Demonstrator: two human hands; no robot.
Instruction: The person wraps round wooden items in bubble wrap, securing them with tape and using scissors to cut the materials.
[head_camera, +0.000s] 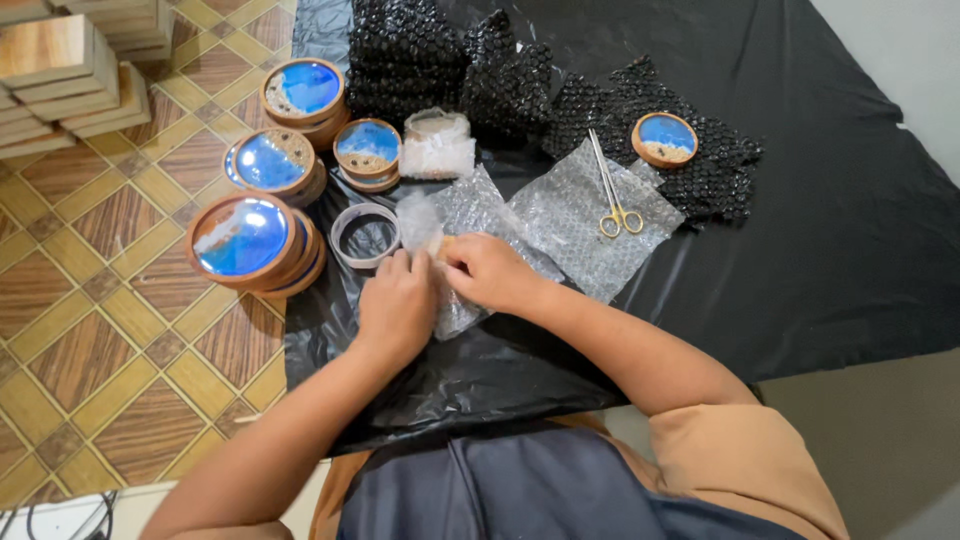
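Both hands, the left hand (397, 305) and the right hand (487, 271), are pinching a clear bubble-wrap bundle (450, 235) lying between and under their fingertips, beside a clear tape roll (365, 235).

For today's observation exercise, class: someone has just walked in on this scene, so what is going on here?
A person seated at a black plastic sheet holds a small item in clear bubble wrap with both hands, left hand beside right hand. Gold-handled scissors lie on another clear sheet. Stacks of round wooden coasters with blue resin tops stand to the left, beside a roll of clear tape.
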